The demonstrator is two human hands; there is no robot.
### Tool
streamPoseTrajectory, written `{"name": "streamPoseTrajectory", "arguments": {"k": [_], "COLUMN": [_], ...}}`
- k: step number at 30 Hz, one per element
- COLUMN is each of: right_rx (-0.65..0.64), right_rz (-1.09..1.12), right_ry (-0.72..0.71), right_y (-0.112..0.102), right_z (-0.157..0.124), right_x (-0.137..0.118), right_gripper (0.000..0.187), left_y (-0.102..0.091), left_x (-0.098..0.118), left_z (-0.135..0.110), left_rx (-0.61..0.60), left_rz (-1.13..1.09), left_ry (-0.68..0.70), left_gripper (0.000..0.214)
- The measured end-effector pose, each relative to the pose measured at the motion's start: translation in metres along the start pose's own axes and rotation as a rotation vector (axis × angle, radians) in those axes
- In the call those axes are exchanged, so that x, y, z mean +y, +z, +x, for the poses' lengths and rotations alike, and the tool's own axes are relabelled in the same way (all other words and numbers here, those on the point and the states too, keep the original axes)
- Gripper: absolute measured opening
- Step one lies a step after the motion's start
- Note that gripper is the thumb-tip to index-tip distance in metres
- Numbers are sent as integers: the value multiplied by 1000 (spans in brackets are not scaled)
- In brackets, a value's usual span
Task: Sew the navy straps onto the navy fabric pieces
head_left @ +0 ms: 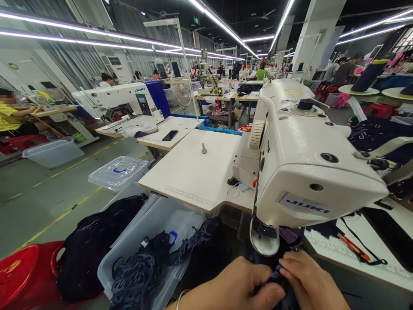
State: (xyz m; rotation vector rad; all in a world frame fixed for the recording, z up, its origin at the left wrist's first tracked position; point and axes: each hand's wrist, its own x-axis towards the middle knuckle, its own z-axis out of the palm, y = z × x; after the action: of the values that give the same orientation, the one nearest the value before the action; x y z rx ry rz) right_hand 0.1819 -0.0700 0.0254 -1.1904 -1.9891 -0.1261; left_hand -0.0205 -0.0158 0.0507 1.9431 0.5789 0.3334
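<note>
Right in front of me stands a white sewing machine [309, 172], its needle area hidden behind a rounded metal guard [265, 239]. Dark navy fabric [280, 275] lies below that guard, bunched between my two hands. My left hand [245, 284], with a bangle at the wrist, pinches the fabric between thumb and fingers. On the other side, my right hand [309, 277] has its fingers bent over the same fabric, close to the machine head. Much of the fabric is hidden by my hands.
At my left, a clear plastic bin [109, 262] holds dark lacy fabric, beside a red stool [29, 271] and a dark cloth pile [90, 245]. A white tabletop [190, 163] extends left of the machine. An orange cutter [355, 248] and a black phone-like slab [390, 232] lie right.
</note>
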Motion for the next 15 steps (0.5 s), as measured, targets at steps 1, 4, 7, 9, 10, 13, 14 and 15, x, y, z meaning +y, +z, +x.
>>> {"name": "streamPoseTrajectory", "arguments": {"k": [1,4,7,9,10,13,14,15], "right_rx": [32,47,2,-33,-35,13,23,26], "right_rz": [-123,-383,-492,-494,-485,-398,-336,-256], "right_ry": [-81,-193,-145,-44,10,109,130,158], "right_y": [6,21,27,28,29,31,32,33], "right_z": [5,18,26,25,22,9,3,-2], "right_x": [2,8,11,11,12,14,16,17], "right_gripper": [16,31,41,37,34,24,23,22], "left_y": [0,2,7,7,7,6,6,6], "left_x": [0,-9,-24,-31,-32,-34,-34,-35], "left_z": [0,3,7,8,8,7,7,6], "left_rx": [2,106,391,596,647,552,486,428], "left_rz": [-81,-93,337,673,803,1053,1101,1138], "left_ry": [-59,-192,-199,-47,65,362,404,413], "left_gripper": [39,37,27,13,15,35,38,40]}}
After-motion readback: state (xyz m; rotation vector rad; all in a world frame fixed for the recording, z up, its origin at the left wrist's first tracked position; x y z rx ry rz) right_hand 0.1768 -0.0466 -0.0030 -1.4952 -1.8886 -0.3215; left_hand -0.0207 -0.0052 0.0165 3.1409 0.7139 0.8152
